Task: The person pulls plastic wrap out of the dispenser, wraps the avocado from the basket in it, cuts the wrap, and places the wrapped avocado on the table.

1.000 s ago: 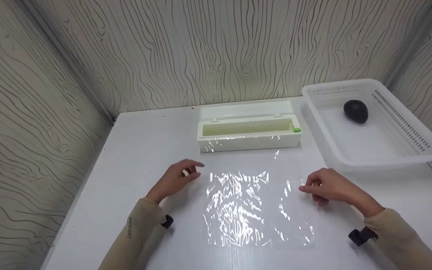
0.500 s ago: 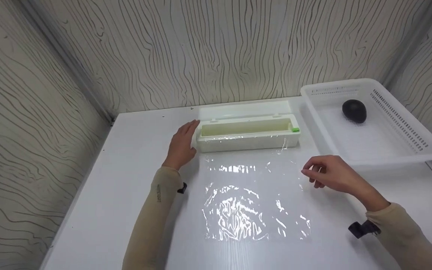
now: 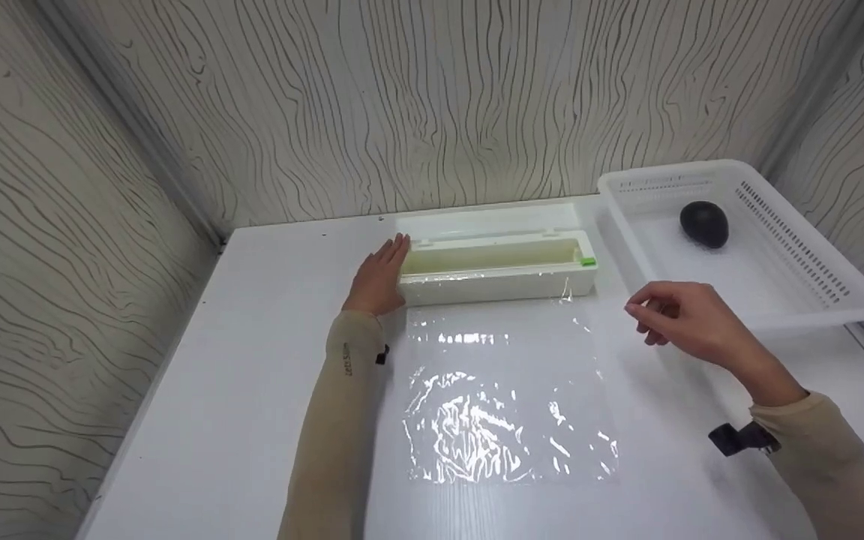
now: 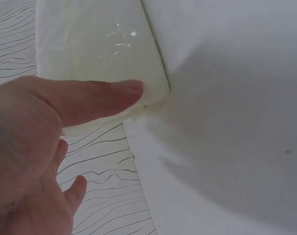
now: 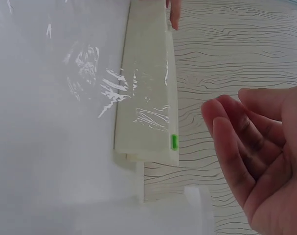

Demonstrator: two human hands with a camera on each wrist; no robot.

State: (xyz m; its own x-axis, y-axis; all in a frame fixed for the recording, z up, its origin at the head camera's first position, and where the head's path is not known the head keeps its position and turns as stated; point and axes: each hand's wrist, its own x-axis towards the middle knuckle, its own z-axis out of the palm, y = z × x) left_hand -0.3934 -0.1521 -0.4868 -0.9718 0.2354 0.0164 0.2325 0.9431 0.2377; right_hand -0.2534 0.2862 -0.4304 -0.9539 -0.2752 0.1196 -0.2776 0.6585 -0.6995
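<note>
A long white cling film dispenser [image 3: 499, 286] lies at the back of the table, its lid [image 3: 488, 219] folded back against the tabletop. A sheet of clear cling film [image 3: 469, 435] stretches from its front over the table, wrinkled and shiny. My left hand [image 3: 378, 281] rests against the dispenser's left end with fingers fairly straight. In the left wrist view the thumb [image 4: 104, 98] lies along the end near the corner. My right hand [image 3: 691, 319] hovers right of the film, fingers loosely bent and holding nothing. A green slider [image 5: 174, 142] sits at the dispenser's right end.
A white perforated plastic basket [image 3: 747, 319] stands on the right, with a dark egg-shaped object [image 3: 704, 224] inside. Wood-patterned panels [image 3: 432, 97] enclose the back and sides of the white table [image 3: 229, 390].
My left hand has gone from beside the film forward to the dispenser's left end. My right hand has moved up and right, away from the film's edge.
</note>
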